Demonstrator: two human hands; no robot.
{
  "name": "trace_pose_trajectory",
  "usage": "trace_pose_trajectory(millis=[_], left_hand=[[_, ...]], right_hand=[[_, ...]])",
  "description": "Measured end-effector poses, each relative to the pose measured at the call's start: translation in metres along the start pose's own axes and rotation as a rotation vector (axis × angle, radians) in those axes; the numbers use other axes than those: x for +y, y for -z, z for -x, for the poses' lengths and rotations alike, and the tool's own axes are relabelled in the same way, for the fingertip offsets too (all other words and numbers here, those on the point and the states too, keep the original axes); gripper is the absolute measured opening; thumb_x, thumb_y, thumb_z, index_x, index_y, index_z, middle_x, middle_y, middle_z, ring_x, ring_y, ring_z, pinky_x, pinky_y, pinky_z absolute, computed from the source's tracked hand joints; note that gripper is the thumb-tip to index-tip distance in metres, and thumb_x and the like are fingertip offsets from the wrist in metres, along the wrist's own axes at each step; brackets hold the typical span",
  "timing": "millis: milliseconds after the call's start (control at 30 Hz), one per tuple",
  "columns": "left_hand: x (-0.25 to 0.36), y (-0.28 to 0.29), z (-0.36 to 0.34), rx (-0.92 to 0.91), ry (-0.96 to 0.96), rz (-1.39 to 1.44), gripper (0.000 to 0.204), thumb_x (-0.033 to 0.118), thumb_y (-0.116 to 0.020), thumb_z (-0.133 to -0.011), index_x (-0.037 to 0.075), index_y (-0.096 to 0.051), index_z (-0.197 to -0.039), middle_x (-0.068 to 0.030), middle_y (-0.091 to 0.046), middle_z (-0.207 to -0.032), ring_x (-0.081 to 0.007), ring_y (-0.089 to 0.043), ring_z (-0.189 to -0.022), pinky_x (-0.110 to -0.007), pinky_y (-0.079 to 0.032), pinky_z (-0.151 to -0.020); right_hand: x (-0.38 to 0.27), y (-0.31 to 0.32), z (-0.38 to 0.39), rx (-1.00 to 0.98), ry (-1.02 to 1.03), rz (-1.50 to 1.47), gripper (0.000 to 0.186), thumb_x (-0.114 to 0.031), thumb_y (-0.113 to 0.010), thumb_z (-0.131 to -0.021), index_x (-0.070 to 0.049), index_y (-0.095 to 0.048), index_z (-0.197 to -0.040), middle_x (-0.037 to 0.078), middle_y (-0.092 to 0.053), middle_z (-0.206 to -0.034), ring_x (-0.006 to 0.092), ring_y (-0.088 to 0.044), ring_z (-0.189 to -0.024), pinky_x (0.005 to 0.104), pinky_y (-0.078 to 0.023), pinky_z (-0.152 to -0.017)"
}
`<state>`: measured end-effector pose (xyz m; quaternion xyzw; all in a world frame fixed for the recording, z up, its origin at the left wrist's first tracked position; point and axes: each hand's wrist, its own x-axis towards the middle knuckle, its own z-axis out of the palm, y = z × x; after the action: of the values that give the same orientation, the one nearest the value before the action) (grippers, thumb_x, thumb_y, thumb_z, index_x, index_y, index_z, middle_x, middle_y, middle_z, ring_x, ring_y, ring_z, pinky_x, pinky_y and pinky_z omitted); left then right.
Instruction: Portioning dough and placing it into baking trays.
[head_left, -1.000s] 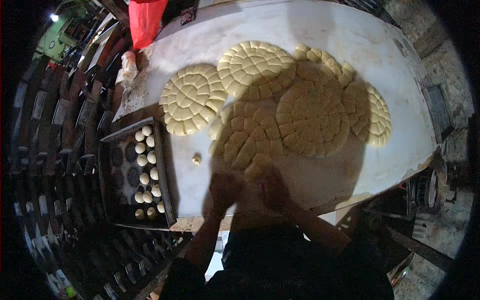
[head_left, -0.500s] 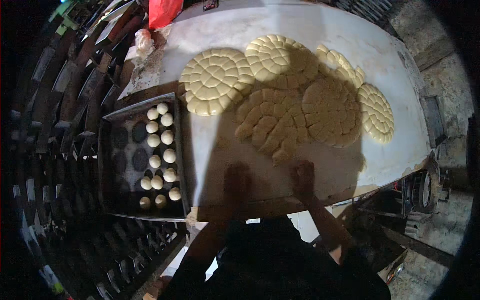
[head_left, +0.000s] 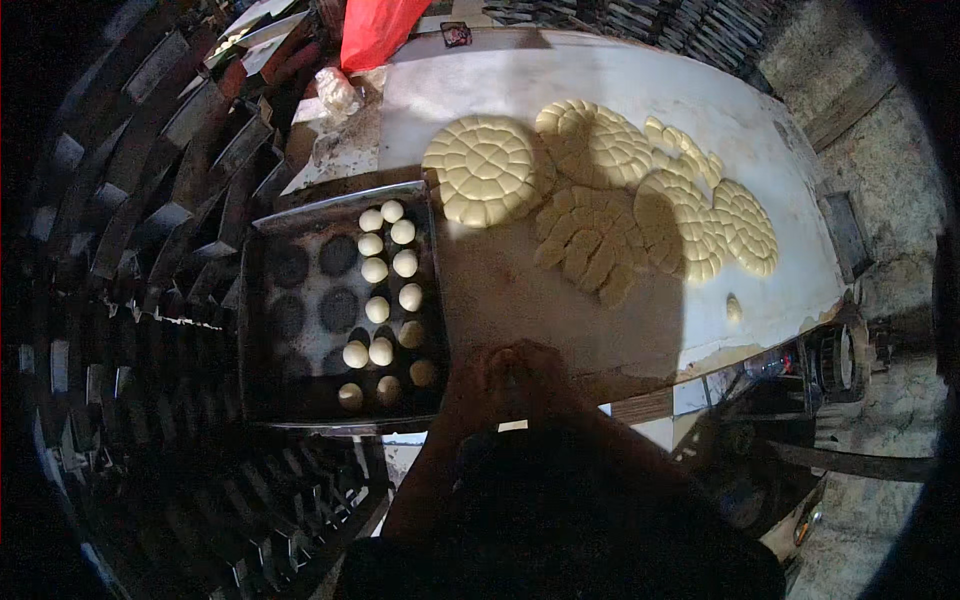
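In deep shadow at the table's near edge, my left hand and my right hand are together, fingers curled in. Whatever lies between them, if anything, is hidden. Just left of them stands a dark metal baking tray, its right half bearing several pale round dough balls. Beyond my hands lie flat dough rounds cut into wedge-like pieces: a whole lit one, a partly shaded one and others to the right. The nearest cut dough is in shadow, its front edge uneven.
A single dough piece lies near the right front of the pale table. Stacked dark trays or racks fill the left side. At the back left are a red bag and a clear plastic bag.
My hands, apart over the table before, have come together near its front edge, the right one moving left. The view has shifted, so tray and dough appear farther right.
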<state>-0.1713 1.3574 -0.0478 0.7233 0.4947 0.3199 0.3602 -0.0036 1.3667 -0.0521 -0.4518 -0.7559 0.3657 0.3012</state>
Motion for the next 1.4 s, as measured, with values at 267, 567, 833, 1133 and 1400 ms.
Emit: trace_pose_trajectory(millis=[267,567,833,1133,1400], left_hand=[[0.016,0.024,-0.011,-0.61,0.194,0.517,0.036,0.028,-0.059,-0.087,0.002,-0.055,-0.111,-0.0171,-0.06,-0.101,-0.0318,-0.06,-0.089,-0.041,-0.048,-0.076],[-0.055,-0.123,0.015,0.223,0.197,-0.524,0.056,0.036,-0.066,-0.08,-0.003,-0.049,-0.115,-0.0249,-0.053,-0.112,-0.0399,-0.054,-0.1,-0.05,-0.041,-0.084],[-0.061,-0.117,-0.073,0.365,0.491,0.623,0.052,0.038,-0.071,-0.074,0.008,-0.056,-0.114,-0.0152,-0.059,-0.105,-0.0326,-0.056,-0.092,-0.049,-0.043,-0.086],[-0.059,-0.129,-0.015,-0.311,0.3,-0.672,0.042,0.025,-0.062,-0.084,0.008,-0.054,-0.122,-0.0178,-0.056,-0.122,-0.0349,-0.052,-0.112,-0.051,-0.036,-0.101],[-0.086,-0.16,-0.093,0.179,0.106,-0.41,0.029,0.026,-0.061,-0.084,0.005,-0.062,-0.105,-0.0179,-0.058,-0.106,-0.0332,-0.055,-0.102,-0.045,-0.039,-0.098]], right_hand=[[0.086,0.022,-0.097,0.065,-0.214,0.407,0.028,-0.024,-0.053,-0.09,-0.008,-0.057,-0.113,0.021,-0.05,-0.118,0.0382,-0.052,-0.109,0.048,-0.045,-0.09],[0.11,0.099,0.01,0.076,-0.07,0.032,0.04,-0.03,-0.045,-0.095,0.001,-0.05,-0.119,0.029,-0.043,-0.126,0.0463,-0.043,-0.116,0.0609,-0.024,-0.104],[0.228,0.195,0.088,-0.135,-0.113,0.564,0.035,-0.021,-0.055,-0.085,0.005,-0.052,-0.108,0.031,-0.047,-0.117,0.0475,-0.046,-0.112,0.0599,-0.032,-0.1],[0.241,0.173,0.141,-0.172,-0.163,0.39,0.045,-0.023,-0.061,-0.083,0.009,-0.049,-0.113,0.031,-0.044,-0.126,0.0491,-0.036,-0.123,0.0548,-0.026,-0.107],[0.204,0.133,0.038,0.505,-0.068,0.553,0.023,-0.018,-0.054,-0.089,0.002,-0.05,-0.099,0.023,-0.051,-0.098,0.0416,-0.049,-0.098,0.0556,-0.033,-0.096]])
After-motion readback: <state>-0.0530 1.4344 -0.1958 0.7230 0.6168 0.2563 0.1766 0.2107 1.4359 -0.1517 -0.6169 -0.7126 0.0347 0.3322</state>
